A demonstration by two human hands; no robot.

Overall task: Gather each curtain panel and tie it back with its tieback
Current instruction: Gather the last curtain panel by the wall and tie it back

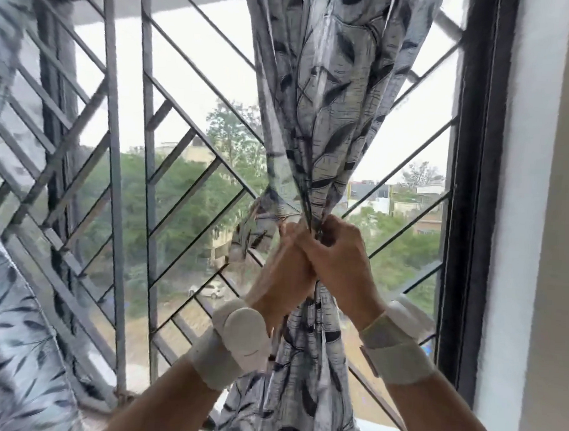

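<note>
While the right hand and left hand both pinch the gathered curtain panel at its waist, the tieback trails left of the fingers; open window grille beyond.

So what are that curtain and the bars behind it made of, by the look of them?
The curtain looks like thin woven cloth, matte, printed with dark leaves on grey; it bunches into soft folds where both hands pinch it. The bars look like flat metal strips painted grey, straight and rigid; which metal, I cannot tell.
</note>
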